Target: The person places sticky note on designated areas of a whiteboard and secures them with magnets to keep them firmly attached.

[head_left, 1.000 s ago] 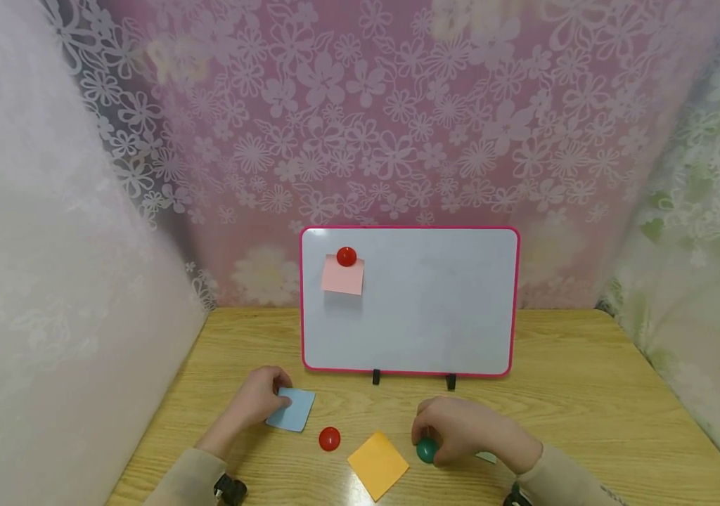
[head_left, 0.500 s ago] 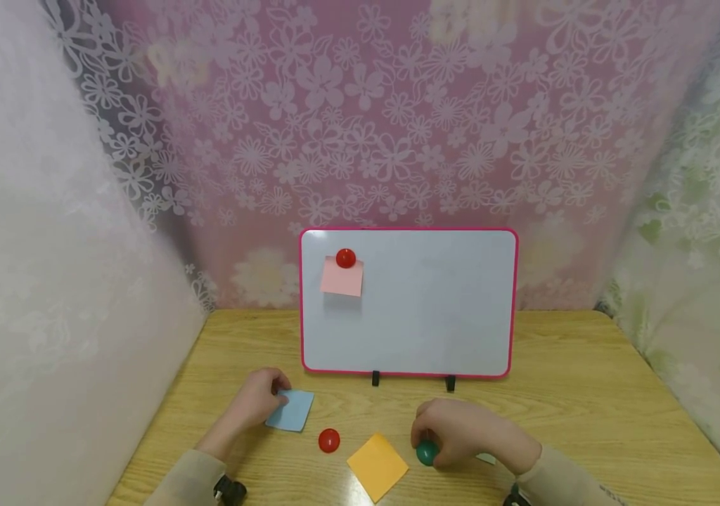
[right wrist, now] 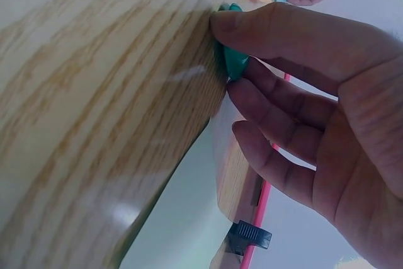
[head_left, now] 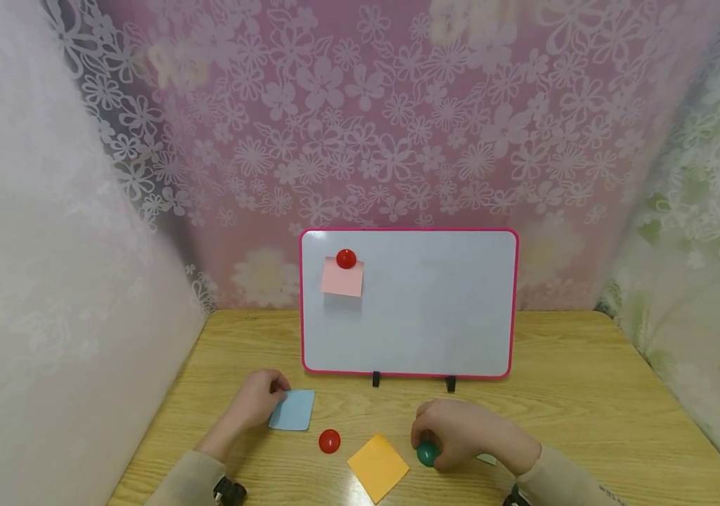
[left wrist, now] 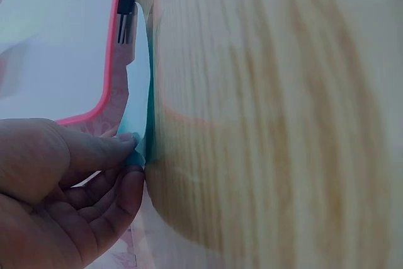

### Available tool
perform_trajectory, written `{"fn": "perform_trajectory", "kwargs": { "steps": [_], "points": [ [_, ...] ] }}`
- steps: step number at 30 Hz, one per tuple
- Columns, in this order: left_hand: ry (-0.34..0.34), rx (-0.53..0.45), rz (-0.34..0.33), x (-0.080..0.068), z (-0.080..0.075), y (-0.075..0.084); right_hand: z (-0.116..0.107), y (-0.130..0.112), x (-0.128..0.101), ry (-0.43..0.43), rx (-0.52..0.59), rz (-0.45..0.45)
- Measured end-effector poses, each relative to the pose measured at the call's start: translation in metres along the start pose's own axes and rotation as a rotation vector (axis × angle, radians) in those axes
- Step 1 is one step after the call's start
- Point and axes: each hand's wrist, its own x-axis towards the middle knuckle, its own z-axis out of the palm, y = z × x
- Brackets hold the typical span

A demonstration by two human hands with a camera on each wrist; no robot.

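Observation:
My left hand (head_left: 257, 402) pinches the near-left edge of a blue sticky note (head_left: 294, 411) between thumb and fingertips. In the left wrist view the note (left wrist: 140, 86) stands edge-on close over the wood. To the right, my right hand (head_left: 458, 430) grips a round green magnet (head_left: 427, 454) at the tabletop, thumb on one side and fingertips on the other. The right wrist view shows the green magnet (right wrist: 235, 61) between thumb and index finger. Between the hands lie a red magnet (head_left: 330, 441) and an orange sticky note (head_left: 378, 467).
A pink-framed whiteboard (head_left: 436, 302) stands upright behind the hands on black feet (head_left: 451, 384). On its upper left, a red magnet (head_left: 346, 258) holds a pink sticky note (head_left: 342, 279). A pale green note (head_left: 486, 459) lies partly hidden under the right wrist.
The blue note has turned slightly in my left hand, its near-left corner shifting a little right. My right hand stays put on the green magnet.

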Motion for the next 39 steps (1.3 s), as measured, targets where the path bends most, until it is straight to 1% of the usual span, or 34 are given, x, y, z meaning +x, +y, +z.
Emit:
{"fn": "perform_trajectory", "kwargs": {
  "steps": [9, 16, 23, 32, 39],
  "points": [
    [0.012, -0.024, 0.0, -0.001, 0.0, 0.001, 0.001, 0.003, -0.001, 0.004, 0.0, -0.003],
    [0.014, -0.015, -0.005, 0.0, 0.0, 0.0, 0.003, 0.008, -0.002, 0.009, 0.006, -0.003],
    [0.011, -0.03, -0.003, -0.002, 0.0, -0.002, 0.005, 0.011, -0.002, 0.0, 0.032, 0.017],
    [0.017, -0.059, -0.011, -0.005, -0.002, 0.001, 0.007, 0.013, -0.002, -0.004, 0.057, 0.056],
    [0.036, -0.062, -0.025, -0.003, 0.0, 0.0, 0.003, 0.01, -0.003, 0.021, 0.065, 0.027]
  ]
}}
